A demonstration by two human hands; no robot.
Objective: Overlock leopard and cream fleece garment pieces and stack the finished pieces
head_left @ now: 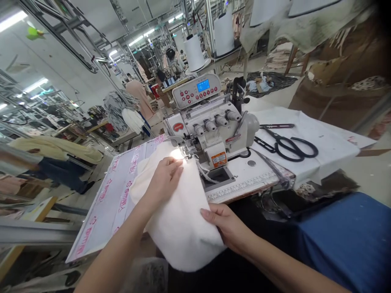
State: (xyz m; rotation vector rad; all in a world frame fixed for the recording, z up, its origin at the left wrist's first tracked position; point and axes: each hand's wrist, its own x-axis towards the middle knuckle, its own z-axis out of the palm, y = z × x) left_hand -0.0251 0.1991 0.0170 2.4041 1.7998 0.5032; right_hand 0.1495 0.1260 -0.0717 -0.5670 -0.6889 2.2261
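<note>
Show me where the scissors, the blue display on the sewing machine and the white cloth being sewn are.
Scissors [312, 154]: head view, on the rim of a black handle loop.
Blue display [203, 85]: head view, middle of the lit screen.
White cloth [186, 228]: head view, its lower hanging part.

Black scissors with large looped handles [293, 147] lie beside a slim dark-red tool [282, 125] on a smooth white sheet [332, 136] in a garment workshop. Behind, pale pink garments [139, 97] hang near patterned grey ones [115, 110], while long pale-yellow cloth [58, 148] drapes at left beneath glowing white ceiling tubes [36, 85].
</note>
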